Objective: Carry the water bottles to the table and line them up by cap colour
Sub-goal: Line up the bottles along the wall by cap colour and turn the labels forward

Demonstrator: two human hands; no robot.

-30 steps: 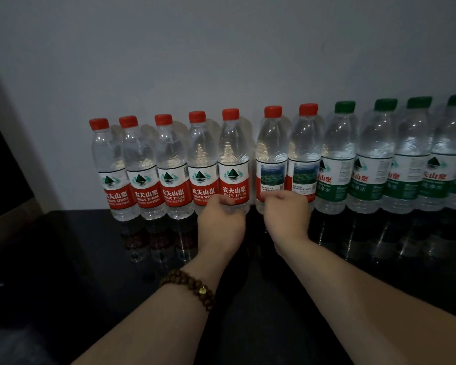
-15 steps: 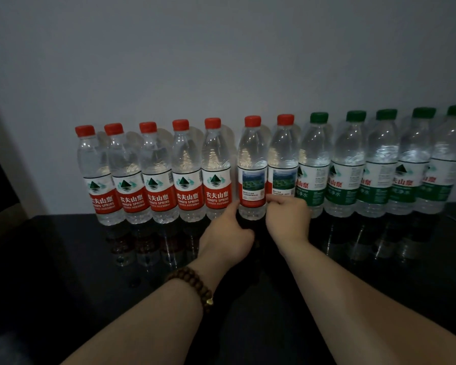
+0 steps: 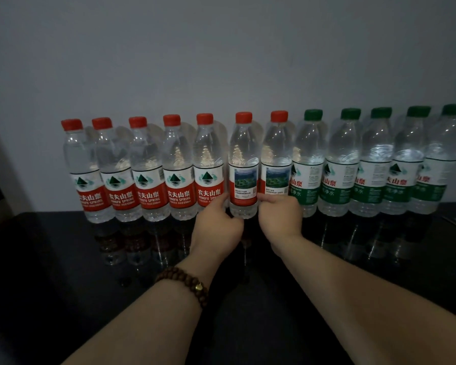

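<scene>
Red-capped bottles (image 3: 178,164): seven, water-filled | green-capped bottles (image 3: 344,154): five, water-filled | black table (image 3: 50,259)

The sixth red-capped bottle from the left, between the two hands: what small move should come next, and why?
Probably turn the sixth red-capped bottle until its logo faces front. The left hand and right hand are at its sides, low on the label; it and its right neighbour show a picture panel, while the five bottles further left show the red logo.
</scene>
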